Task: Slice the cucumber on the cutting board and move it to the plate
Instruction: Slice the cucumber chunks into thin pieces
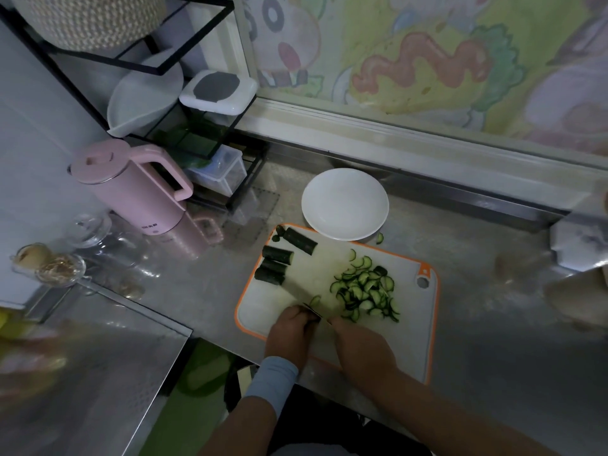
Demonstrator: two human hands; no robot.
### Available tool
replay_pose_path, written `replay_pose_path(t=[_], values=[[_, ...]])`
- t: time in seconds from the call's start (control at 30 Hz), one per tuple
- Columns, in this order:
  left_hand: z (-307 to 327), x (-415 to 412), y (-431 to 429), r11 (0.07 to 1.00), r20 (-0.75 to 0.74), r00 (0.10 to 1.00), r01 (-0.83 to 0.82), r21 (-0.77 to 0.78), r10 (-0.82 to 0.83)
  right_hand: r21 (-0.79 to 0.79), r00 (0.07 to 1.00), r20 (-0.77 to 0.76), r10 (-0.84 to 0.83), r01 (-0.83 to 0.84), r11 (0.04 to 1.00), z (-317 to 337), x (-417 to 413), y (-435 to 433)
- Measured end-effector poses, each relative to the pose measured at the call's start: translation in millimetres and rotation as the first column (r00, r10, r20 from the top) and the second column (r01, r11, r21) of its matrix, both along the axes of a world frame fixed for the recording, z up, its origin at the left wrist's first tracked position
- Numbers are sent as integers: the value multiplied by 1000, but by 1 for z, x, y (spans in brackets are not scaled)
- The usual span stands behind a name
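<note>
Left grip: left hand [289, 330] was curled over a short cucumber piece [312, 311] near the front of the cutting board [418, 324], with bent fingers pinning it down.
Right grip: right hand [362, 352] was wrapped round the knife [325, 329], the blade close against the left knuckles. The blade itself was hard to make out, tbh.
Sliced pile: half-moon slices [365, 291] were heaped on the board's right side. One stray slice [380, 238] lay off the board, beside the plate.
Left to cut: four dark chunks [274, 264] sat at the far left corner.
Plate: the white plate [344, 204] held nothing and sat at the board's far edge.
Tip: imo with a piece that short, tuck the fingertips, let the knuckles guide the blade, and keep the strokes thin and even.
</note>
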State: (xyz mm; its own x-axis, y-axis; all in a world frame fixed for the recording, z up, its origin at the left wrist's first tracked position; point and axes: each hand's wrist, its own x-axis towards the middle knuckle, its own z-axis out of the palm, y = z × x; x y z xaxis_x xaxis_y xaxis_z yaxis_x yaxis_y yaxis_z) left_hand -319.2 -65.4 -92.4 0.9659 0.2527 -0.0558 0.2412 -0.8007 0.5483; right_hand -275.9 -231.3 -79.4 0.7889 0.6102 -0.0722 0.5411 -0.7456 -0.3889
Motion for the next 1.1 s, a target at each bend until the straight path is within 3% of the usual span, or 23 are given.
replay_pose_path(t=[0.07, 0.33, 0.53, 0.7, 0.93, 1.1], values=[[1, 1, 0, 1000, -3, 1000, 5, 3, -5, 12, 997, -72, -15, 16, 1000, 10, -5, -10], [3, 2, -1, 1000, 5, 1000, 9, 23, -9, -119, 999, -43, 30, -35, 992, 19, -12, -29], [-1, 0, 0, 1000, 20, 1000, -5, 5, 5, -5, 997, -35, 67, -67, 998, 8, -2, -4], [-1, 1, 2, 1000, 15, 1000, 7, 7, -7, -47, 989, -145, 36, -43, 998, 9, -2, 5], [-1, 0, 1, 999, 27, 1000, 7, 38, -8, -96, 996, -85, 25, -33, 995, 11, -16, -27], [-3, 0, 2, 1000, 18, 1000, -4, 29, 4, -10, 990, -142, 18, -20, 1000, 7, -13, -21]])
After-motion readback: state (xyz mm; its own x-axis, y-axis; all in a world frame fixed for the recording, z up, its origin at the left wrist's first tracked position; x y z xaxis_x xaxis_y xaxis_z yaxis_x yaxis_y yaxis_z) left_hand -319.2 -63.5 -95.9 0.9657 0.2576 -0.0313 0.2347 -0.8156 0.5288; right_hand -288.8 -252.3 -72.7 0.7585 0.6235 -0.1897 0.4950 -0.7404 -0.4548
